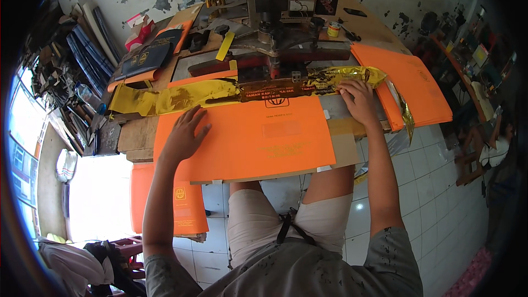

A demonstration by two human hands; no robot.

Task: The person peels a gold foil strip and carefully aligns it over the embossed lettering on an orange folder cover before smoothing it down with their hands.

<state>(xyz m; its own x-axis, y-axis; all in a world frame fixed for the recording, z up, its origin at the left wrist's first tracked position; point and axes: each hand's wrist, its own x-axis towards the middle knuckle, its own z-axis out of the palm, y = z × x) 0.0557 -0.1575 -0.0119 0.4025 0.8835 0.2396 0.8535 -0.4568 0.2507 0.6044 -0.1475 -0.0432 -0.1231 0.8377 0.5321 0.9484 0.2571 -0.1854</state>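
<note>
An orange printed cardboard sheet [231,148] lies in front of me, its far edge beneath a long strip of gold foil [181,96]. The strip runs crosswise under the head of a hot-stamping press [273,49]; its middle is dark and used, with lettering shapes in it. My left hand [184,135] rests flat on the sheet's left part, fingers spread, fingertips by the foil's near edge. To the right of the press, my right hand [358,102] has its bent fingers closed on the foil. What lies under its fingertips is partly hidden.
A stack of orange sheets [412,88] stands at the right of the table, with loose foil hanging beside it. More orange sheets [190,209] sit lower left. Dark folders [148,52], a small yellow tin [333,29], scissors [352,34] and a phone [355,12] lie farther back.
</note>
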